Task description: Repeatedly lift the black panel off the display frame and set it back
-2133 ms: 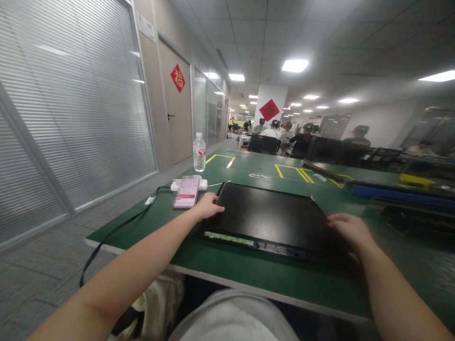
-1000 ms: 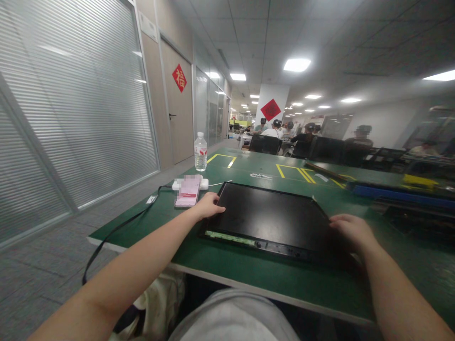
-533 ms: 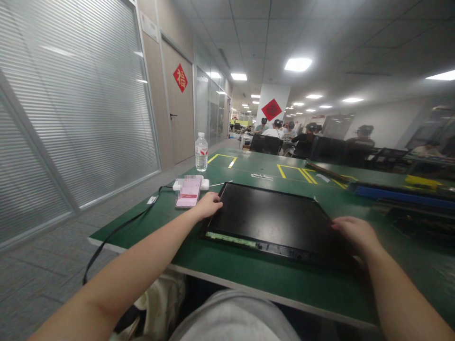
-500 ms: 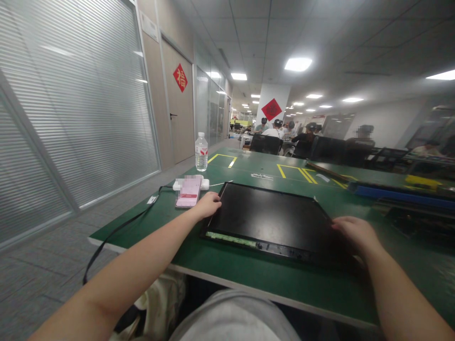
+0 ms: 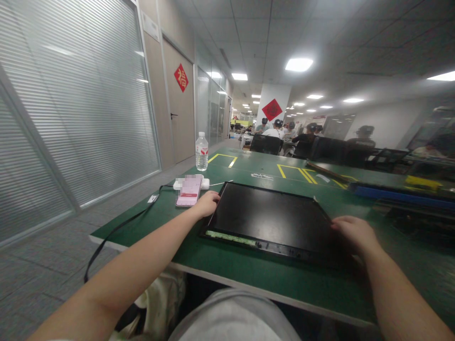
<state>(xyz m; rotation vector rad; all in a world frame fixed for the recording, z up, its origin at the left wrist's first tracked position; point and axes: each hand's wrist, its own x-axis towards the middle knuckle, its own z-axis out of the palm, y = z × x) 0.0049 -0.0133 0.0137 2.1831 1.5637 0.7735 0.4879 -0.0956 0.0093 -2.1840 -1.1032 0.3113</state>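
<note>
A dark display panel (image 5: 270, 213) lies face up in front of me, with a green strip of circuit board (image 5: 231, 237) along its near edge. My left hand (image 5: 208, 203) grips the panel's left edge, fingers closed at its rim. On the opposite side, my right hand (image 5: 353, 232) pinches the right edge between thumb and fingers; part of the thumb is hidden. The panel rests on, or just over, the green tabletop (image 5: 199, 253); its underside cannot be seen.
Left of the panel lie a phone (image 5: 189, 190) and a white power strip (image 5: 205, 183) with a black cable (image 5: 124, 225). Behind them stands a water bottle (image 5: 202, 152). A blue-edged frame (image 5: 401, 195) lies to the right. Several people sit farther back.
</note>
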